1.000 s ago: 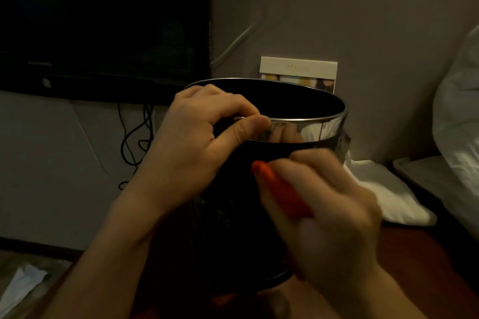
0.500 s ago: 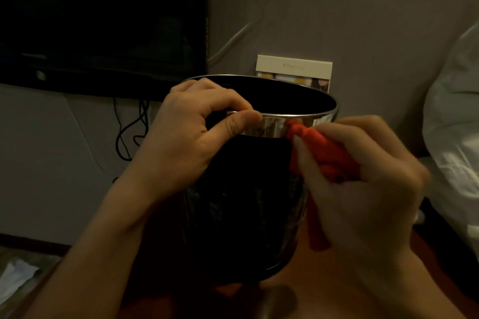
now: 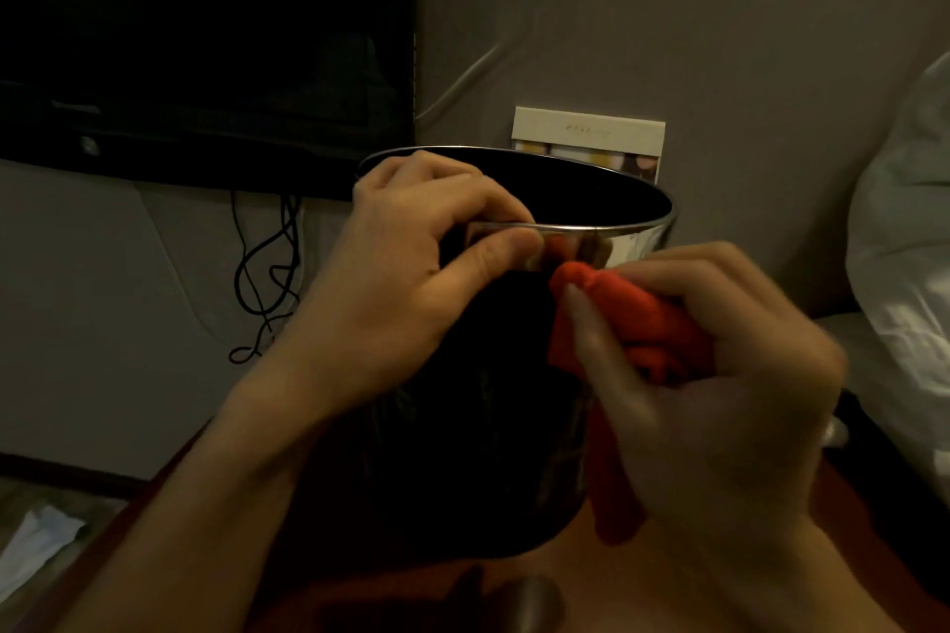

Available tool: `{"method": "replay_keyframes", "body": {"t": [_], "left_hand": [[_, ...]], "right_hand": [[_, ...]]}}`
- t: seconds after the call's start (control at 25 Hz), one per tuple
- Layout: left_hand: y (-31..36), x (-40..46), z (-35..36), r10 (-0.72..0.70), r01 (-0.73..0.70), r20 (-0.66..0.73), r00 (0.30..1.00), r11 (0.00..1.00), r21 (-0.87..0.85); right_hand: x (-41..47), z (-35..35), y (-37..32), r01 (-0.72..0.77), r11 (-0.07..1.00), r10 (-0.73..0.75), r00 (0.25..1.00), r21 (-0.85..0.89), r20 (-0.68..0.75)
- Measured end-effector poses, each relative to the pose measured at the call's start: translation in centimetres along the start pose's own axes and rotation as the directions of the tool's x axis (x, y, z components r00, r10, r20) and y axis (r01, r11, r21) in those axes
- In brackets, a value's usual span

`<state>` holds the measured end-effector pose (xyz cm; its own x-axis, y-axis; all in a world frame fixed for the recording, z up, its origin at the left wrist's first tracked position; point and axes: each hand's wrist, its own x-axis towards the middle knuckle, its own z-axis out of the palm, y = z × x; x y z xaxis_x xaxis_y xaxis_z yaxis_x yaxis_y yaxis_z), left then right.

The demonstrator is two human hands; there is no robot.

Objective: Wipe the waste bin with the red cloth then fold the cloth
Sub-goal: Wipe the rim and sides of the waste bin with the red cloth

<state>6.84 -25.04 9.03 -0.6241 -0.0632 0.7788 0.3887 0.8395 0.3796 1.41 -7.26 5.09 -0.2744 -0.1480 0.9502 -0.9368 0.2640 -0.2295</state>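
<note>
The round black waste bin with a shiny metal rim (image 3: 514, 427) sits in the middle, on a reddish-brown bench (image 3: 874, 529). It looks light and stiff, and the shiny band looks slippery, so the rim is the best place to hold it. The left hand (image 3: 401, 283) pinches that rim at 10 o'clock, thumb outside. There is open room at 9 o'clock; a white bed cover (image 3: 905, 231) crowds 3 o'clock. The soft red cloth (image 3: 632, 324) is bunched up in the right hand (image 3: 719, 375), whose grip is tight around it, pressing it just under the rim.
</note>
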Motion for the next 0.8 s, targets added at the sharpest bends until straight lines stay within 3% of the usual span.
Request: {"method": "replay_keyframes", "body": {"t": [0.24,0.44,0.6,0.8], "left_hand": [[0.0,-0.1,0.2,-0.003,0.003,-0.017,1.000,1.000,-0.015],[0.1,-0.1,0.1,-0.035,0.034,-0.023,0.999,0.999,-0.039],[0.1,0.0,0.1,-0.056,0.055,-0.006,0.998,0.998,-0.041],[0.0,-0.2,0.2,-0.055,0.054,-0.016,0.998,0.997,-0.049]], "right_hand": [[-0.3,0.5,0.9,-0.049,0.999,0.048,0.998,-0.020,-0.050],[-2.0,2.1,0.1,0.036,0.998,-0.035,0.999,-0.045,0.011],[-0.8,0.9,1.1,0.018,0.999,-0.022,0.997,-0.049,-0.076],[-3.1,2.7,0.7,0.094,0.994,-0.094,0.996,-0.049,0.014]]}}
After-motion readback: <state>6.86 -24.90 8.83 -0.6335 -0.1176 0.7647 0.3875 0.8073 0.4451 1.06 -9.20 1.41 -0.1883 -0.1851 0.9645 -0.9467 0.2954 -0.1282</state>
